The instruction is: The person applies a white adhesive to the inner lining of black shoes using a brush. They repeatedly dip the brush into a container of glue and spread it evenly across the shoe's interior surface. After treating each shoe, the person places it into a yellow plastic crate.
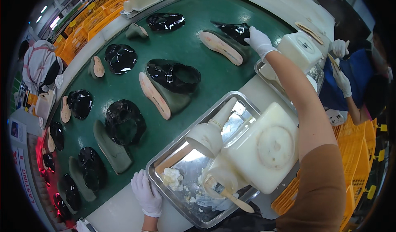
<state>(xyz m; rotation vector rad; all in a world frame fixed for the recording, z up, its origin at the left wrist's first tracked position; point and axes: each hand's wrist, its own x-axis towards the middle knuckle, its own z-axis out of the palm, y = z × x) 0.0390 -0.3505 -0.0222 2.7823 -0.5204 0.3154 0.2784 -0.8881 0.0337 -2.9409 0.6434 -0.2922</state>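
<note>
In a white glove, my right hand (pixel 260 43) reaches to the far right of the green belt. Its fingers are closed at the edge of a black shoe upper (pixel 238 32) with a buckle. Against that upper lies a green shoe last (pixel 220 46) with a pale insole on its sole. My left hand (pixel 147 193), also gloved, rests with fingers extended on the pale ledge beside a metal tray (pixel 153 166), holding nothing. On the tray are a brush (pixel 231 197) with a wooden handle, a white cone-shaped piece (pixel 206 139), white paste lumps (pixel 172 178) and a white square container (pixel 268 147).
Another buckled black upper (pixel 173 76) lies by its last at mid-belt. Several glossy black uppers (pixel 120 58) and lasts spread leftward. A second white container (pixel 300 50) stands on a tray at right. There a co-worker's gloved hands (pixel 341 81) hold an insole. Yellow crates (pixel 354 149) stand below.
</note>
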